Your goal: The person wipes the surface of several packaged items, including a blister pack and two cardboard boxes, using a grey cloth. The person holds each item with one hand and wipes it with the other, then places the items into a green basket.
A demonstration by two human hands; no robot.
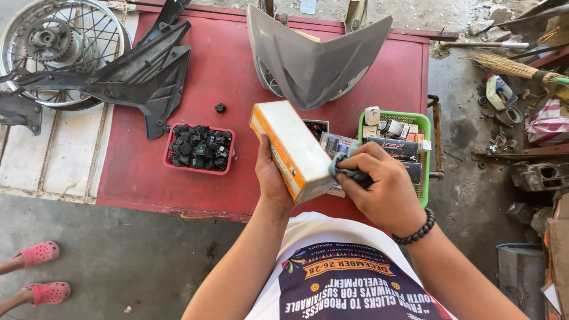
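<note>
Wiping down a white-and-orange box [294,151] over the red table [225,71]

Left hand [271,178] grips the box from below, fingers wrapped around it; right hand [379,186] pinches a dark cloth [351,173] against its side, beside the green basket [424,127].

Grey fairing [317,62] and spoked wheel [56,41] rest by red tray [200,148]

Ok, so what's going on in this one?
A person stands at a red table and holds a white box with orange edges up in the left hand. The right hand presses a dark cloth against the near end of the box. On the table sit a red tray of small black parts, a green basket of small boxes, a grey fairing and black plastic panels. A spoked wheel lies to the left.
</note>
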